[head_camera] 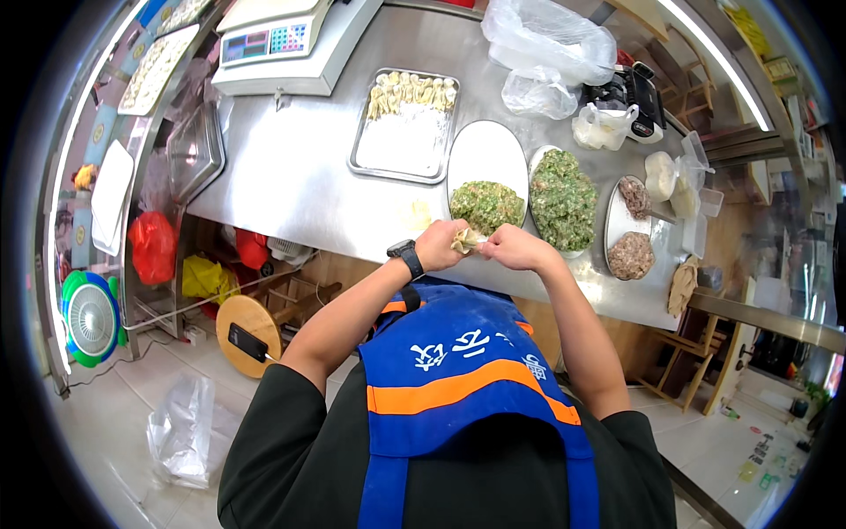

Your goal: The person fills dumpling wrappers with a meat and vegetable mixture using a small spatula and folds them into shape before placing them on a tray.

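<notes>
Just above the table's front edge, my left hand (441, 246) holds a gathered, pale yellow dough wrapper (464, 241), its folds sticking up from the fingers. From the other side my right hand (519, 247) pinches a small pale thing against the wrapper; whether it is a tool or dough I cannot tell. Right beyond my hands lies a white oval plate (488, 149) with a mound of green, chopped filling (488, 203) at its near end. Flat yellowish wrappers (420, 215) lie left of it. A metal tray (396, 168) carries rows of folded dumplings (413, 89) along its far side.
Right of the plate stand a heaped green filling (563, 192) and a plate (613, 221) with two meat mounds. Plastic bags (548, 40) and a black-and-white device (638, 99) are at the back right. A weighing scale (268, 46) stands back left. A wooden stool (241, 317) bears a phone (248, 342).
</notes>
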Tool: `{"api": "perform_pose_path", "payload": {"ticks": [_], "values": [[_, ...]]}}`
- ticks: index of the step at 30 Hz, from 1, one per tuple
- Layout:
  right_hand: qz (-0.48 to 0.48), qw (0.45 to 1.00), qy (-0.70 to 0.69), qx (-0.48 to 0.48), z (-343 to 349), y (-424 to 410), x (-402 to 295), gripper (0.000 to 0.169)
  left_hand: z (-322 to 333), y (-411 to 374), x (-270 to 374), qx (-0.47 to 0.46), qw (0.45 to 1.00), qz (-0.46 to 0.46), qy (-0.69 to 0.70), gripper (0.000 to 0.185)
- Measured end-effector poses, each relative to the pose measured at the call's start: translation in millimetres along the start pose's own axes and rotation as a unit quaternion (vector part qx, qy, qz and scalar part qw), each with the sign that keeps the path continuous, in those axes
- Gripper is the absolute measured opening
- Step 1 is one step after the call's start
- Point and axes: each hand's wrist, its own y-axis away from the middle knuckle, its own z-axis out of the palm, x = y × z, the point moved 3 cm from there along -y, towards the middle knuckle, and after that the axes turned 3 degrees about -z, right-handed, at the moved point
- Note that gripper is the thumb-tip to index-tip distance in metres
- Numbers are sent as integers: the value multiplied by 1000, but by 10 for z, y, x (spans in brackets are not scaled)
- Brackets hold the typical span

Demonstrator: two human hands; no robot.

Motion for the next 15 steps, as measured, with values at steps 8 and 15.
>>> {"api": "perform_pose_path", "payload": {"ticks": [8, 15], "values": [[-14, 1000, 11, -1, 67, -259, 240, 35, 123, -84, -75, -22, 1000, 7, 7, 23], [-29, 996, -21, 79, -305, -31, 465, 40, -12, -341, -483, -59, 997, -39, -1, 16]]}}
